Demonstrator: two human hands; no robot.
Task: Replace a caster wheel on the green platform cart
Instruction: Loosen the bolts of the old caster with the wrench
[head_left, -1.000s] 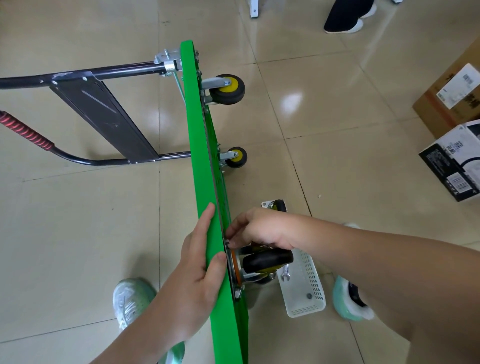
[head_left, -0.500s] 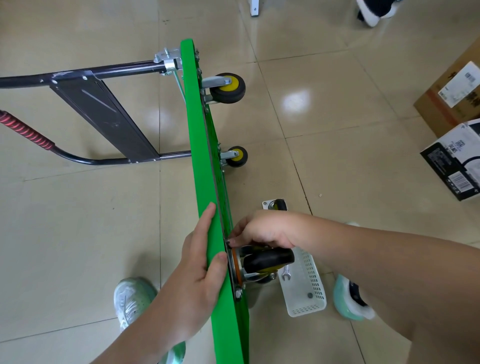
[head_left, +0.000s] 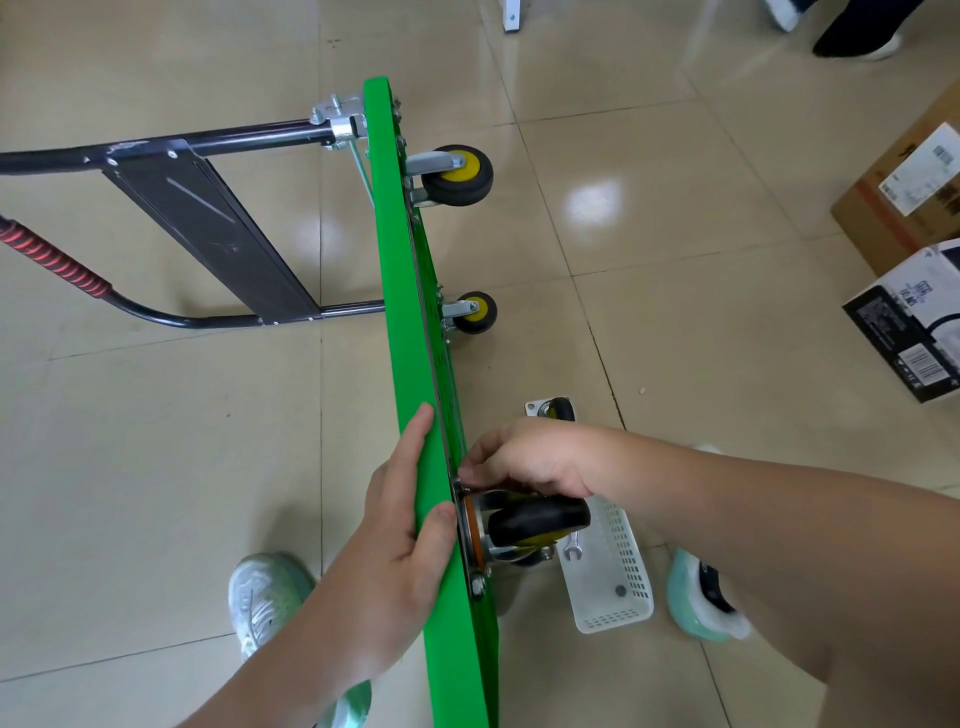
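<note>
Tiled floor (head_left: 156, 467), caster (head_left: 535, 519) under right hand (head_left: 530, 457), left hand (head_left: 395, 545) gripping cart (head_left: 400, 260)

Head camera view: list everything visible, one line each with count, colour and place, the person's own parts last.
Platform cart: one, green, on edge on the floor.
Cart handle: one, black, red grip, left.
Mounted casters: three, black and yellow, cart underside.
Loose caster: one, black, floor beyond right hand.
Basket: one, white, floor beside near caster.
Wrench: one, silver, in basket.
Boxes: two, brown and black-white, right edge.
Bystander's feet: two, dark and white, top right.
Own shoes: two, pale green, either side of cart.
Left hand: one, gripping platform edge.
Right hand: one, at near caster's plate.
</note>
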